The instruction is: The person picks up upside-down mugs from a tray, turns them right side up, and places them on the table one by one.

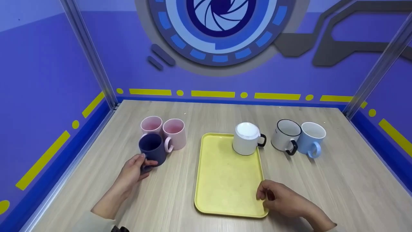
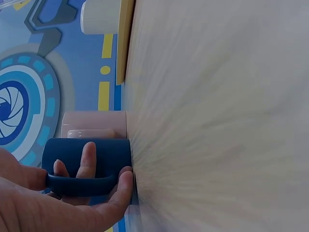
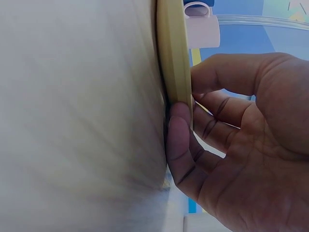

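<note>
My left hand (image 1: pixel 132 167) holds a dark navy mug (image 1: pixel 154 149) by its handle (image 2: pixel 82 185), with fingers passed through the loop. The mug stands upright on the table, close in front of two pink mugs. At the near right corner of a yellow tray (image 1: pixel 225 180), my right hand (image 1: pixel 283 198) has its fingers curled over the rim. The right wrist view shows fingers on both sides of the tray's edge (image 3: pixel 176 58). On the tray's far right part a white mug (image 1: pixel 246 138) sits upside down, its black handle sticking out past the rim.
A pink mug (image 1: pixel 177 135) stands beside another pink mug (image 1: pixel 151 124), partly hidden by the navy one. Right of the tray are a white mug with a black rim (image 1: pixel 283 137) and a light blue mug (image 1: pixel 309 140), side by side. Blue walls (image 1: pixel 206 80) enclose the table.
</note>
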A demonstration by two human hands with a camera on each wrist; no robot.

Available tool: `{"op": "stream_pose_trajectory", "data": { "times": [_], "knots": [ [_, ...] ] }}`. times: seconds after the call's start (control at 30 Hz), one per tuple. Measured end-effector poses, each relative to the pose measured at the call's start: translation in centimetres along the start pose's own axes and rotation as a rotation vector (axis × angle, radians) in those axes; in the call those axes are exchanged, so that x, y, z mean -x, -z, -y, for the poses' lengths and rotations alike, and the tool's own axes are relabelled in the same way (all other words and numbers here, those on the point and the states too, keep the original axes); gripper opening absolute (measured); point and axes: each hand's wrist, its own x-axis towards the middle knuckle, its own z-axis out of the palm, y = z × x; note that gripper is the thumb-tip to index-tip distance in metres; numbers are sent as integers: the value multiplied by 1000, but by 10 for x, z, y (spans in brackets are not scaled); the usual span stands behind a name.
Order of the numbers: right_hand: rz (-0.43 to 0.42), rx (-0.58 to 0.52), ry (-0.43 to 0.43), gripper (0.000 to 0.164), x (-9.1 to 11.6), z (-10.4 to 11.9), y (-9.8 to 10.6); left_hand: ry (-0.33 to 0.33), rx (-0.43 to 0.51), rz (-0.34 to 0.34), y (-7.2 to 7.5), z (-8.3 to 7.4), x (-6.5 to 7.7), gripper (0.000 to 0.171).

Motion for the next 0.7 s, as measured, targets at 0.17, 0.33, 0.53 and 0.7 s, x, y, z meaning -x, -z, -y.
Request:
{"op": "stream_pose_trajectory", "data": {
  "times": [0.17,0.33,0.53,0.7],
  "knots": [
    [-5,-17,11,20,0,-1,0,-12,-4,-2,0,1,-4,40],
    [-1,-8,-11,21,-1,-2,0,-30,-24,4,0,1,-5,41],
    [-6,-3,-8,21,-1,-2,0,-46,-67,7,1,0,-4,43],
    [-10,-16,-1,22,-1,-3,0,-42,-114,-7,4,-2,-2,39]
  ]
}}
